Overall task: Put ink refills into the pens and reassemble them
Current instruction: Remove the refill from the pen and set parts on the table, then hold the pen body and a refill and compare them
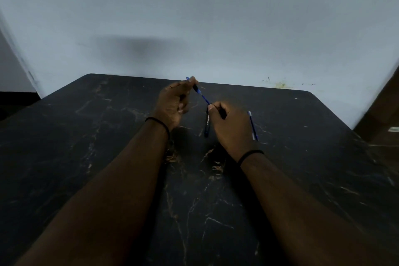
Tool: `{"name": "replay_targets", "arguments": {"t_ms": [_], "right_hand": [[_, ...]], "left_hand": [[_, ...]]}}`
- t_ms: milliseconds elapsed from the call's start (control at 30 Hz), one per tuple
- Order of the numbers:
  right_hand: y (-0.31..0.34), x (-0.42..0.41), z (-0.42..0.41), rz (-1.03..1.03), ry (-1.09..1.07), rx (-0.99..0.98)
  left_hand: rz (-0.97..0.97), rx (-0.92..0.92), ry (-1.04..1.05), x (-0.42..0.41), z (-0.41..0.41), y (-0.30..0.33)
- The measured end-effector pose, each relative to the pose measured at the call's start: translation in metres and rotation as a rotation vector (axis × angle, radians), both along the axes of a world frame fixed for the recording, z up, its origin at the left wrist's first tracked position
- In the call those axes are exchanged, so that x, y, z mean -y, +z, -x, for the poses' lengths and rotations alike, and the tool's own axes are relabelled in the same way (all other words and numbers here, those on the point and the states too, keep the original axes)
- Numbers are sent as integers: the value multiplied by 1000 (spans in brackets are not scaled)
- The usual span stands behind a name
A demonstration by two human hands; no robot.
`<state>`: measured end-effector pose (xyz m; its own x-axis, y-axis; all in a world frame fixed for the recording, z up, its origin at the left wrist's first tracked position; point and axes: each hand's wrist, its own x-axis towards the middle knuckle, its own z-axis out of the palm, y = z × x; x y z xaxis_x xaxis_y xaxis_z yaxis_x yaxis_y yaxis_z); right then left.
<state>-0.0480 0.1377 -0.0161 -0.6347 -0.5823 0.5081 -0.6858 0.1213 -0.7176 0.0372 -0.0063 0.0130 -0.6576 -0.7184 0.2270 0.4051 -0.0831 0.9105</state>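
Above the black marble table (108, 136), my left hand (172, 103) pinches the upper end of a blue pen part, where a black collar (195, 88) shows. A blue ink refill (204, 97) slants down from it to my right hand (228, 127). My right hand grips a black pen barrel (222, 114) at the refill's lower end. A dark blue pen (206, 126) lies on the table between my hands. Another blue refill or pen (252, 125) lies just right of my right hand.
A pale wall (194, 17) rises right behind the table's far edge. A brown piece of furniture (380, 119) stands at the right edge. Both wrists wear a thin black band.
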Motion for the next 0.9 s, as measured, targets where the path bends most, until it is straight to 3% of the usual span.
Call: {"name": "replay_targets", "arguments": {"t_ms": [100,200,367,500,767,900], "right_hand": [[1,-3,1,-1,-42,-57],[2,-5,3,11,-61,-44],[1,-6,3,13,-57,-34],[1,-6,2,11,-74,-42],[1,-5,3,7,-65,-32],[0,-4,3,45,-65,-12]], "left_hand": [[34,68,240,8,0,6],[323,309,521,14,0,-1],[783,834,617,9,-8,-11],[883,1081,533,6,-11,-6],[921,1216,573,5,-11,-6],[892,1073,662,2,-10,-6]]}}
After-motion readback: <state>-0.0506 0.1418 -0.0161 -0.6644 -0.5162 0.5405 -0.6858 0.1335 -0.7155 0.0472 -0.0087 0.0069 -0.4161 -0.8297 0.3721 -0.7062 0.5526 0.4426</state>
